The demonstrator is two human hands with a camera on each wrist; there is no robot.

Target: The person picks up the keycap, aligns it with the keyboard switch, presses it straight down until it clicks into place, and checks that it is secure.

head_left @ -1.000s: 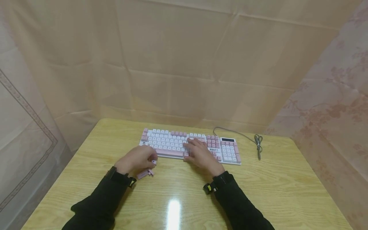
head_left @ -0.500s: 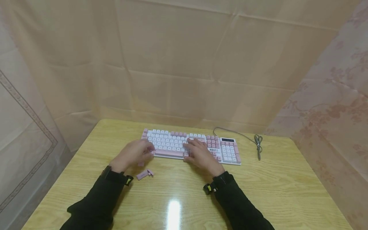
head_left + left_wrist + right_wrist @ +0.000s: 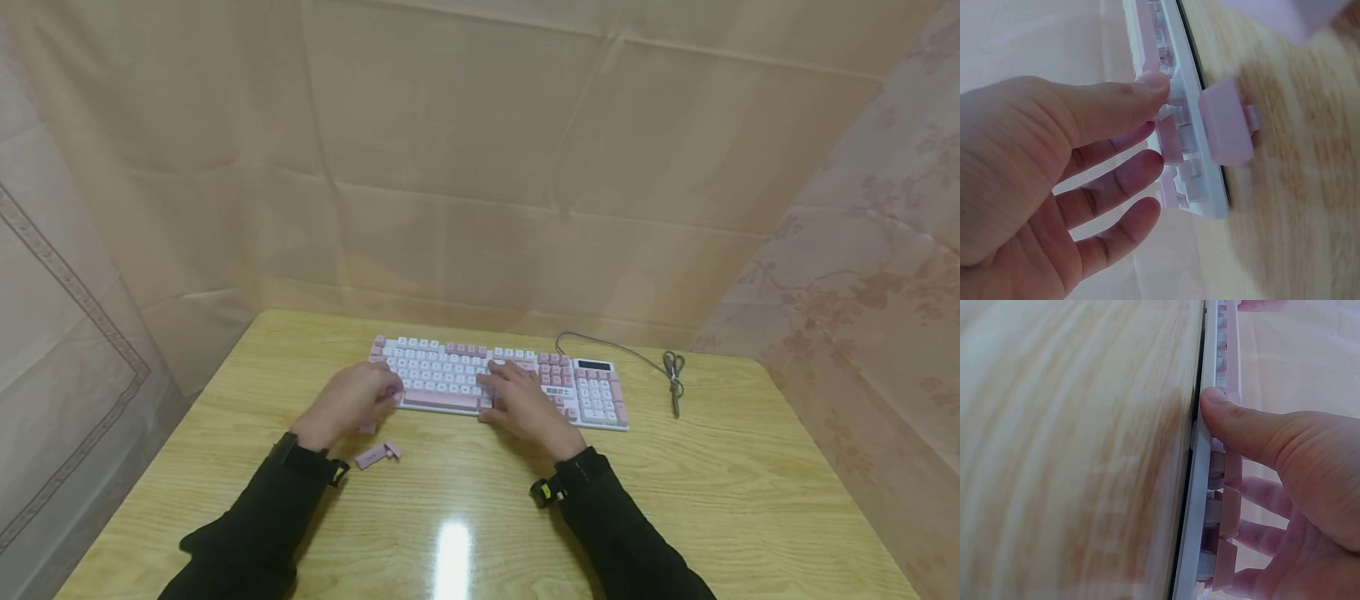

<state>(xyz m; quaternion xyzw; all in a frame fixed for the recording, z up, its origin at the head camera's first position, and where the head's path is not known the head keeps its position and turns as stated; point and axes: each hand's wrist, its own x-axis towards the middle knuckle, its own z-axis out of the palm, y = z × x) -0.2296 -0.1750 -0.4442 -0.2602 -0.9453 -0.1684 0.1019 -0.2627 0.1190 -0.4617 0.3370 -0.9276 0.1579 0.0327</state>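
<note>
A pink and white keyboard (image 3: 442, 377) lies on the wooden table. My left hand (image 3: 348, 400) is at its front left corner, thumb and index fingertips together at the bottom row. They pinch a small keycap, mostly hidden by the fingers. In the left wrist view, a seated pink keycap (image 3: 1169, 140) and bare switches (image 3: 1179, 115) show beside the fingertips. A loose pink keycap (image 3: 1229, 122) lies just off the front edge. My right hand (image 3: 521, 404) rests on the keyboard with fingers spread over the keys, its thumb (image 3: 1219, 415) against the front edge.
A long pink keycap (image 3: 371, 455) and a smaller keycap (image 3: 393, 451) lie on the table in front of the left corner. The keyboard's tied cable (image 3: 675, 379) lies at the right. Cloth (image 3: 480, 208) hangs behind the table.
My left hand has carried the keycap from the table in front of the keyboard up to its bottom left keys, uncovering a loose keycap. The right hand has stayed still.
</note>
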